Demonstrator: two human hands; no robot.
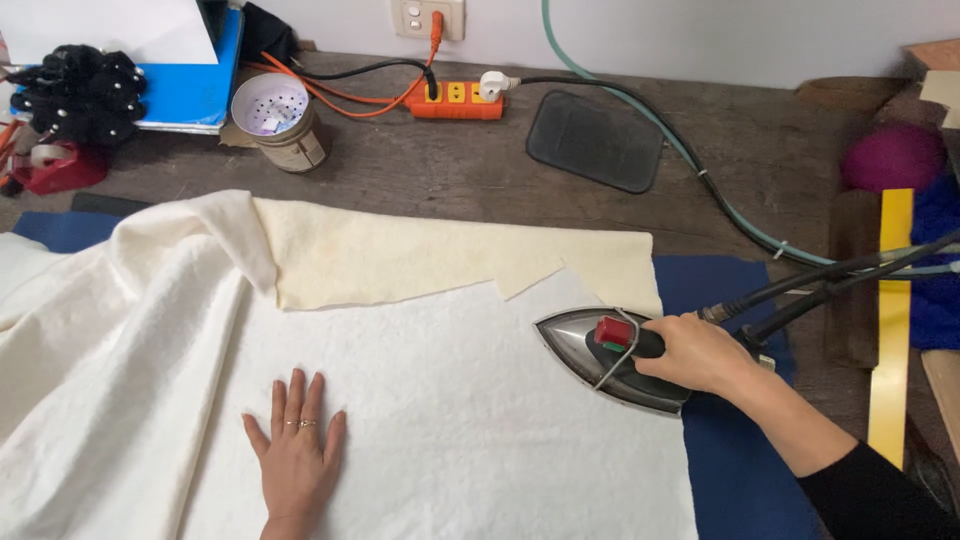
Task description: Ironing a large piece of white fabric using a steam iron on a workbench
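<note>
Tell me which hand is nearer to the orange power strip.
Right. The right hand grips the iron below and right of the orange power strip; the left hand lies flat on the white cloth, farther down and left.

Two hands were out: one left hand (296, 448) flat on the cloth, one right hand (696, 352) on the single iron (606, 356). One white cloth (420, 400) lay spread, with one cream sheet (400, 255) beneath it and one blue pad (730, 440) under both. At the back stood one orange power strip (455, 100), carrying one white plug (497, 84), and one wall socket (427, 16). One dark rubber mat (596, 140), one tin can (280, 122), one yellow ruler (890, 330) and one green hose (640, 110) made up the count.
</note>
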